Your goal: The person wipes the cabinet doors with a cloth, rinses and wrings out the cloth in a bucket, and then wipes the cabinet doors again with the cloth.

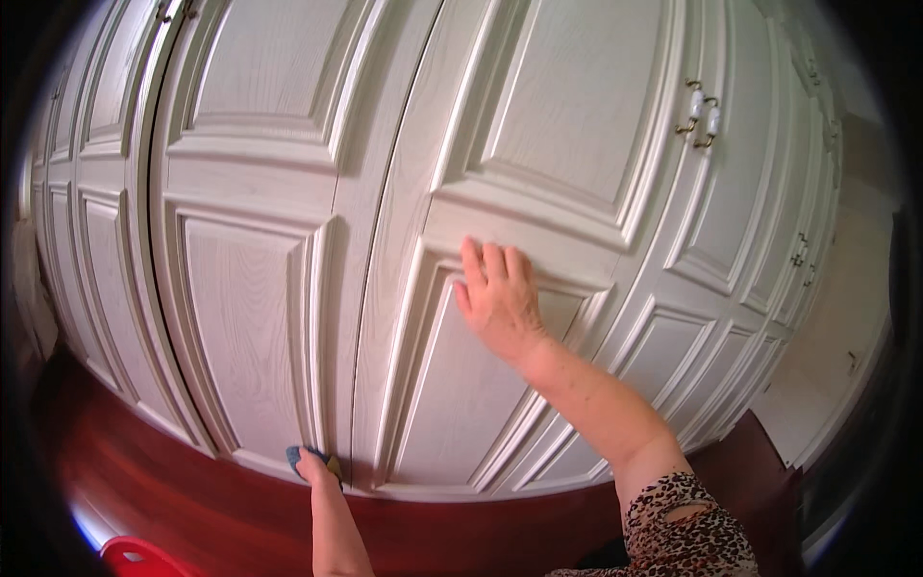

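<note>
My left hand (313, 465) is low down and grips a blue-and-yellowish cloth (294, 457). It presses the cloth against the bottom corner of a white panelled wardrobe door (241, 324), close to the seam with its neighbour. Higher up, my right hand (499, 299) holds nothing; its fingers lie at the upper moulding of the lower panel on the adjoining wardrobe door (469, 404). My fingers partly hide the cloth.
Paired white-and-brass handles (703, 115) stick out at the upper right. A dark red wooden floor (238, 519) runs along the wardrobe's foot. At the lower left stands a red plastic container (140, 559), cut off by the picture's rim. A whitish room door (815, 375) is at far right.
</note>
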The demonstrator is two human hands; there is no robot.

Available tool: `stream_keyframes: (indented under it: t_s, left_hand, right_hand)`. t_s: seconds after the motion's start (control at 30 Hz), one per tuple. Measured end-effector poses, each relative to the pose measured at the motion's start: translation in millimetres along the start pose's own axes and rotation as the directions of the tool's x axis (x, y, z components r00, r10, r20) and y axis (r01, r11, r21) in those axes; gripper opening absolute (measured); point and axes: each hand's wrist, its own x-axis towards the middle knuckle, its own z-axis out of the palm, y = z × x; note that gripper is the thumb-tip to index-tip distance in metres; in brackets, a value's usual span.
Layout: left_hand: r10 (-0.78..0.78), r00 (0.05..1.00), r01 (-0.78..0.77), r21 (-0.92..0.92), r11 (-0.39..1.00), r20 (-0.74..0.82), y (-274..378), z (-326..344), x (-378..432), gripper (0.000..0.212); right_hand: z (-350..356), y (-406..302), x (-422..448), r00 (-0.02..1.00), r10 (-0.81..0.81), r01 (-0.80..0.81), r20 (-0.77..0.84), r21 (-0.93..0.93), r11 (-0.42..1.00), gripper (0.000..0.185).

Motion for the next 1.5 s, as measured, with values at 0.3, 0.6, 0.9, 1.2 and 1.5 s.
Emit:
stream_keyframes:
  t_s: [0.3, 0.6, 0.9, 1.2, 1.5]
  left_hand:
    - [0.301, 0.953, -0.283, -0.252, 0.926, 0.036, 39.7, 37.5, -62.7, 0.029]
    - [0.791, 0.556, -0.816, -0.014, 0.578, 0.254, 90.6, 39.6, -82.3, 0.030]
    - [0.847, 0.479, -0.874, 0.038, 0.484, 0.232, 55.5, 31.9, -71.9, 0.034]
    - [0.419, 0.895, -0.445, 0.389, 0.807, 0.154, -60.4, -7.8, -4.9, 0.059]
    - [0.118, 0.992, -0.116, -0.048, 0.992, 0.040, -68.3, -14.9, 33.1, 0.030]
  right_hand:
    - [-11.3, 13.6, 5.3, 0.995, -0.099, 0.100, 0.022, -0.039, 0.994, 0.048]
    - [-48.9, 74.5, -23.4, 0.997, -0.032, 0.029, -0.070, -0.052, 0.998, 0.039]
    - [-63.8, 196.8, -66.4, 0.862, 0.502, -0.494, -0.074, 0.102, 0.863, 0.034]
    - [-56.4, 221.8, -76.6, 0.811, 0.582, -0.536, -0.056, 0.327, 0.778, 0.029]
    - [-60.6, 277.5, -76.1, 0.937, 0.339, -0.346, 0.079, 0.106, 0.932, 0.037]
